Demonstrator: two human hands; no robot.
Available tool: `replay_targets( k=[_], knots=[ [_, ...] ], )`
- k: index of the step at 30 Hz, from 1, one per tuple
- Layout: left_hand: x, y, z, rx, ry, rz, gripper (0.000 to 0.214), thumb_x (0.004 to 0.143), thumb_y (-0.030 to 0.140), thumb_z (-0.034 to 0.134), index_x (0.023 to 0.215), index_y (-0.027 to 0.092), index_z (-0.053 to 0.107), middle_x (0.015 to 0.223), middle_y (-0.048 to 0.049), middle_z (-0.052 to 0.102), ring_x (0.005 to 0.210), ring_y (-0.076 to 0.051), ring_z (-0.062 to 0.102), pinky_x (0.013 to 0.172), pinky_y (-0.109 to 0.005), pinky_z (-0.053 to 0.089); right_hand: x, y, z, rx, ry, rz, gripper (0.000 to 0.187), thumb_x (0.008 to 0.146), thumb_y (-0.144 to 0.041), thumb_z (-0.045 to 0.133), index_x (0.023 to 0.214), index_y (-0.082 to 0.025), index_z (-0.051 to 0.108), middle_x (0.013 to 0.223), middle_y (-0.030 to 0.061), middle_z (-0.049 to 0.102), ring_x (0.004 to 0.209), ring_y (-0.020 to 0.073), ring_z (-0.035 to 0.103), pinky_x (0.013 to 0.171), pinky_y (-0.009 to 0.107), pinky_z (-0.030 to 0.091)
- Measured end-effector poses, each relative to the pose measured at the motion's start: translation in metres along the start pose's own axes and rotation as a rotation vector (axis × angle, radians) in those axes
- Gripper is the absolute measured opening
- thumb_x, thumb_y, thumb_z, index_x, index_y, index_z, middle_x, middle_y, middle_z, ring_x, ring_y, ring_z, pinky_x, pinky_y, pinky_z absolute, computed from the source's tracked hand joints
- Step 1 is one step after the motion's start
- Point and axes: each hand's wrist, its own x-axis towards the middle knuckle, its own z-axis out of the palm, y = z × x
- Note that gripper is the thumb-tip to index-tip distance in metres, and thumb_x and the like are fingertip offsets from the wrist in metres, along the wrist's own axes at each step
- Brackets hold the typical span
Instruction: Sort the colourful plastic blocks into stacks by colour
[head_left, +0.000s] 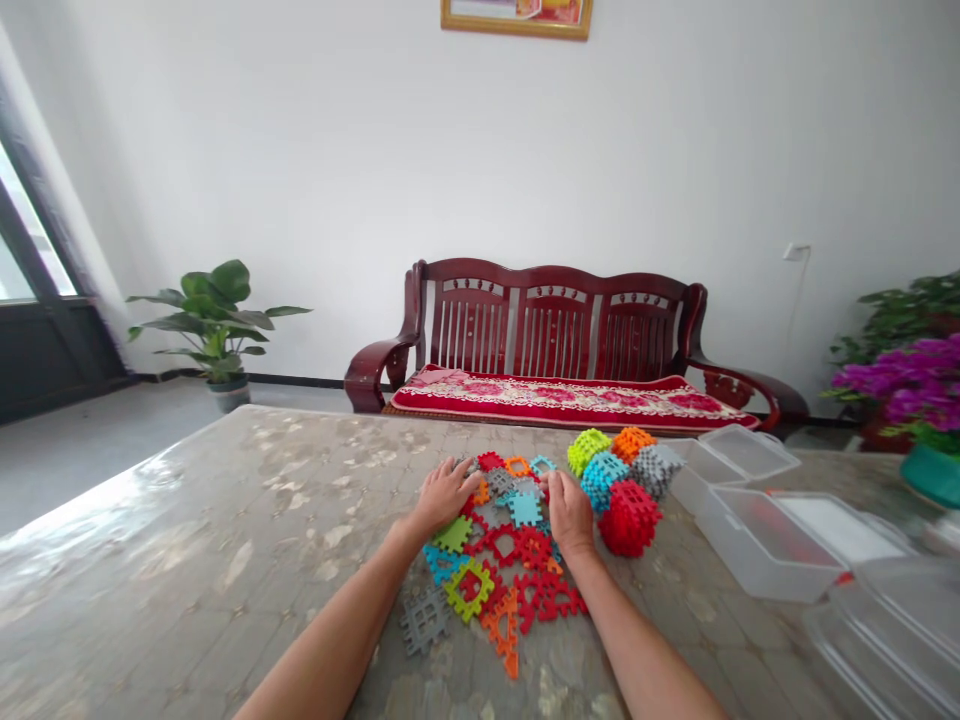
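Interlocking pieces (487, 543) lie in a loose, many-coloured patch on the table (225, 560), roughly midway between its left and right sides and stretching towards its far edge. Nearest are an orange triangular piece (504, 625) and, to its left, a grey lattice piece (425, 620). A lime piece with a round opening (455, 595) comes just beyond them. Near the table's right side lies a clear lid (885, 630), blurred.

Farther in, the left hand (446, 490) rests palm down at the patch's left border, its fingers slightly spread over grey and orange pieces. The right hand (568, 508) curls at the right border, beside a light-blue square piece (525, 508); whether its fingers pinch anything, I cannot tell.

Just right of that hand, five knobbly cubes cluster towards the far edge: red (630, 518), blue, grey, lime and orange. A clear box (780, 550) stands to their right. Beyond the far edge is a wooden bench (559, 330) with a red patterned cover (570, 400); past the far left corner stands a potted plant (217, 320).
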Motion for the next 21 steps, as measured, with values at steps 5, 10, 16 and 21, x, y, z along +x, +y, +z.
replay_targets(
  k=[5, 10, 16, 21],
  knots=[
    [-0.045, -0.008, -0.021, -0.063, -0.112, 0.016, 0.083, 0.086, 0.071, 0.045, 0.156, 0.031, 0.026, 0.164, -0.0130, 0.023, 0.151, -0.036, 0.018, 0.117, -0.054, 0.027, 0.001, -0.001, -0.001, -0.030, 0.003, 0.009, 0.048, 0.093, -0.049, 0.029, 0.077, -0.024, 0.067, 0.079, 0.0061, 0.075, 0.080, 0.0225, 0.068, 0.076, 0.032, 0.048],
    [-0.120, -0.018, -0.035, -0.091, -0.253, 0.278, 0.111, 0.070, 0.084, 0.056, 0.158, 0.033, 0.013, 0.167, -0.0114, 0.010, 0.153, -0.037, 0.009, 0.120, -0.055, 0.023, 0.002, 0.000, 0.000, -0.061, -0.002, 0.016, 0.046, 0.093, -0.047, 0.029, 0.078, -0.024, 0.066, 0.080, 0.0058, 0.074, 0.081, 0.0225, 0.068, 0.077, 0.031, 0.047],
    [-0.172, -0.014, -0.021, 0.000, -0.242, 0.395, 0.116, 0.062, 0.085, 0.061, 0.156, 0.042, 0.008, 0.167, -0.0083, 0.010, 0.150, -0.044, 0.014, 0.119, -0.066, 0.015, 0.002, 0.002, 0.002, -0.108, -0.001, 0.033, 0.047, 0.094, -0.048, 0.028, 0.077, -0.024, 0.065, 0.080, 0.0060, 0.074, 0.081, 0.0225, 0.067, 0.076, 0.031, 0.045],
    [-0.158, -0.008, -0.010, 0.083, -0.127, 0.393, 0.088, 0.082, 0.077, 0.047, 0.156, 0.040, 0.017, 0.167, -0.0079, 0.013, 0.150, -0.042, 0.017, 0.118, -0.066, 0.016, 0.003, 0.003, 0.003, -0.142, -0.011, 0.018, 0.046, 0.095, -0.044, 0.028, 0.077, -0.024, 0.065, 0.082, 0.0061, 0.075, 0.083, 0.0213, 0.067, 0.077, 0.029, 0.044]
  ],
)
